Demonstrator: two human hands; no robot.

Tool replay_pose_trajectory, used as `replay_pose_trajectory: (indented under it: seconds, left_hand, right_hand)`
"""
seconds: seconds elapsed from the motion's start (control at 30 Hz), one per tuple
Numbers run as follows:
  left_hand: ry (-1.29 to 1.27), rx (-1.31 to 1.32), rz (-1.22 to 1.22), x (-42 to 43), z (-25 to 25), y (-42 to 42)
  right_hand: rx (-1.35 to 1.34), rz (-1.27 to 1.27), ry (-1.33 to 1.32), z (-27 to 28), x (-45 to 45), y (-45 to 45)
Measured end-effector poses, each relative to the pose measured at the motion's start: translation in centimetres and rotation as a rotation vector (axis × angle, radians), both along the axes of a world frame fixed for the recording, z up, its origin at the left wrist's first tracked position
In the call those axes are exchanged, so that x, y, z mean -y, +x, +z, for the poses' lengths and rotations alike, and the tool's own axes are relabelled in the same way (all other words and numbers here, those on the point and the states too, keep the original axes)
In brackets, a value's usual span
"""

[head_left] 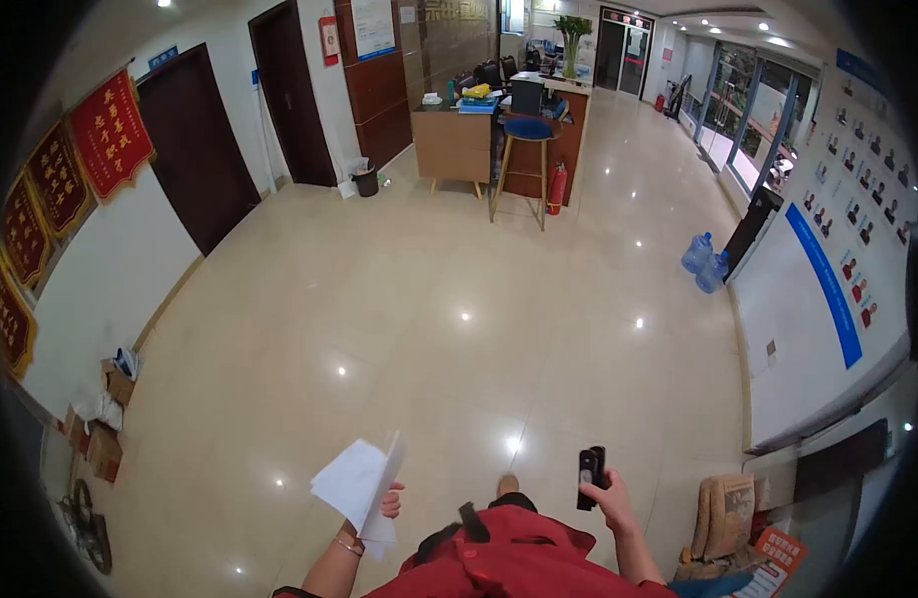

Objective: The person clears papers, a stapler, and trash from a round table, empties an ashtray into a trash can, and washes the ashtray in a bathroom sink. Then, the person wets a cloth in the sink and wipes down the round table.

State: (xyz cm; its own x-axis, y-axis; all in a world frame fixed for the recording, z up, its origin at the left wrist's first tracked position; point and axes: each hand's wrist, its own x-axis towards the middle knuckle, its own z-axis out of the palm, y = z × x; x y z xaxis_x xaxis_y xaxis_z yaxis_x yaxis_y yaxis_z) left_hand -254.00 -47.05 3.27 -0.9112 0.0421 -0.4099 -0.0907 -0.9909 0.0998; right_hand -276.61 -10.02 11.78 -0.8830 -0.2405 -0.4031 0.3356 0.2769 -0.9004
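From where I stand, the person in the red garment [489,563] has both hands low in front, well apart, over the glossy beige tiled floor [429,329]. The left hand [390,501] has its fingers curled closed on loose white paper sheets [351,480], gripping them near their right edge; the sheets fan out to the left, and one stands up on edge. The right hand [614,505] is closed around the lower right side of a black oblong handheld object [588,480], the thumb lying across its face. I cannot tell what kind of object it is. A brown shoe tip [509,485] shows between the hands.

Beyond the sheets, near the left wall, sit brown cardboard boxes [105,450]. To the right of the right hand, some way off, are stacked brown packages [728,513], with a red-and-white printed board [780,558] just beside them. Farther along the right wall stand two clear blue water jugs [711,272]. Between the walls the floor runs forward to a wooden bench [444,149], a blue-seated tall stool [531,130] and a red fire extinguisher [556,189], all well away from both hands.
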Motion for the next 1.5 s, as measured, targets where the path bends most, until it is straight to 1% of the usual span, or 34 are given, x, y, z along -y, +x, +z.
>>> replay_pose_trajectory:
  seconds: [0.03, 0.07, 0.13, 0.17, 0.23, 0.3, 0.33, 0.37, 0.4, 0.43, 0.5, 0.57, 0.6, 0.67, 0.77, 0.8, 0.83, 0.87, 0.9, 0.93, 1.0, 1.03, 1.1, 1.13, 1.17, 1.2, 1.23, 1.3, 1.33, 1.37, 1.4, 1.43, 1.47, 1.5]
  left_hand:
    - [-0.087, -0.012, -0.04, 2.0, 0.5, -3.4]
    - [-0.089, -0.009, -0.041, 4.1, -0.2, -6.1]
    - [-0.169, -0.111, -0.171, 8.8, -2.6, -12.4]
    - [-0.17, -0.111, -0.166, 10.9, -4.0, -14.6]
    - [-0.134, 0.088, -0.152, 15.0, -6.7, -17.0]
    - [-0.14, 0.24, -0.056, 18.0, -6.9, -18.5]
    - [-0.143, 0.25, -0.047, 19.6, -7.0, -19.2]
    - [-0.133, 0.227, 0.048, 20.7, -7.2, -19.4]
    - [-0.119, 0.202, 0.141, 21.7, -7.4, -19.7]
    - [-0.109, 0.207, 0.147, 22.7, -7.3, -20.1]
    - [-0.034, 0.087, 0.262, 25.7, -8.5, -21.9]
    - [0.063, 0.036, 0.347, 29.2, -10.1, -24.6]
    - [0.11, 0.028, 0.378, 30.9, -11.0, -26.1]
    - [0.188, 0.04, 0.416, 34.6, -12.9, -28.7]
    - [0.235, 0.008, 0.409, 43.9, -14.6, -36.0]
    - [0.245, -0.017, 0.388, 47.2, -14.9, -39.3]
    - [0.247, -0.034, 0.359, 50.4, -15.2, -42.4]
    - [0.232, -0.05, 0.325, 53.7, -15.0, -45.7]
    - [0.216, -0.052, 0.288, 56.6, -14.4, -49.1]
    - [0.187, -0.049, 0.247, 59.4, -13.6, -52.8]
    - [0.037, 0.099, 0.181, 63.3, -5.4, -62.6]
    - [0.032, 0.098, 0.171, 66.1, -4.5, -67.2]
    - [-0.12, 0.002, 0.049, 71.1, -4.2, -75.2]
    - [-0.117, 0.005, 0.048, 73.2, -4.4, -78.2]
    - [-0.173, 0.016, 0.034, 75.0, -4.4, -81.2]
    - [-0.229, 0.021, 0.021, 76.5, -4.7, -84.1]
    - [-0.223, 0.026, 0.023, 77.5, -4.9, -86.5]
    - [-0.461, 0.364, 0.068, 79.8, -4.8, -91.1]
    - [-0.206, 0.237, 0.051, 82.0, -7.9, -91.8]
    - [-0.209, 0.251, 0.051, 83.4, -8.7, -92.7]
    - [-0.06, 0.214, 0.134, 84.3, -9.3, -93.2]
    - [0.096, 0.178, 0.22, 84.5, -9.7, -93.2]
    - [0.114, 0.195, 0.223, 85.1, -10.0, -93.7]
    - [0.129, 0.179, 0.288, 86.2, -9.9, -94.4]
  right_hand:
    - [0.013, -0.05, 0.034, -1.9, 0.8, -2.6]
    - [0.067, -0.082, 0.034, -2.6, 1.8, -4.9]
    - [0.124, -0.11, 0.037, -3.5, 5.2, -10.2]
    - [0.134, -0.118, 0.007, -3.4, 7.1, -13.0]
    - [0.134, -0.112, -0.048, -3.4, 11.9, -19.0]
    - [0.069, -0.057, -0.018, -3.5, 17.9, -25.1]
    - [0.041, 0.031, -0.038, -3.3, 21.4, -28.6]
    - [0.017, 0.123, -0.05, -1.9, 24.9, -31.6]
    - [0.008, 0.228, 0.005, -0.1, 28.6, -34.6]
    - [-0.007, 0.331, 0.058, 1.8, 32.6, -37.2]
    - [-0.193, 0.483, -0.02, 1.2, 39.8, -42.2]
    - [-0.277, 0.652, 0.065, 2.6, 47.1, -47.1]
    - [-0.282, 0.657, 0.066, 2.9, 50.5, -49.4]
    - [-0.198, 0.666, -0.063, 2.4, 56.1, -52.4]
    - [-0.119, 0.631, -0.066, 1.4, 62.6, -58.3]
    - [-0.009, 0.579, -0.032, 1.9, 64.1, -60.2]
    - [0.017, 0.474, -0.125, -0.2, 65.3, -62.4]
    - [-0.006, 0.442, -0.127, 0.6, 66.3, -64.6]
    - [-0.024, 0.411, -0.132, 1.2, 67.0, -66.7]
    - [-0.033, 0.388, -0.044, 1.3, 67.3, -69.0]
    - [-0.04, 0.262, -0.095, 0.8, 67.9, -73.5]
    - [-0.02, 0.208, -0.102, -0.1, 68.4, -76.4]
    - [0.009, 0.048, -0.099, -2.1, 69.6, -81.8]
    - [0.044, 0.009, -0.149, -3.0, 70.3, -84.2]
    - [0.08, -0.028, -0.196, -3.2, 71.4, -86.6]
    - [0.077, -0.054, -0.202, -3.4, 72.7, -89.2]
    - [0.081, -0.053, -0.195, -3.7, 74.3, -91.9]
    - [0.055, -0.027, -0.206, -3.5, 78.3, -98.1]
    - [0.019, 0.032, -0.218, -3.1, 80.9, -101.4]
    - [-0.007, 0.087, -0.223, -2.3, 83.3, -104.3]
    - [-0.008, 0.185, -0.201, -2.7, 85.9, -107.6]
    - [0.016, 0.287, -0.197, -0.3, 89.0, -109.8]
    - [0.086, 0.331, -0.22, 0.0, 92.3, -112.8]
    - [0.103, 0.34, -0.192, 0.6, 95.7, -115.3]
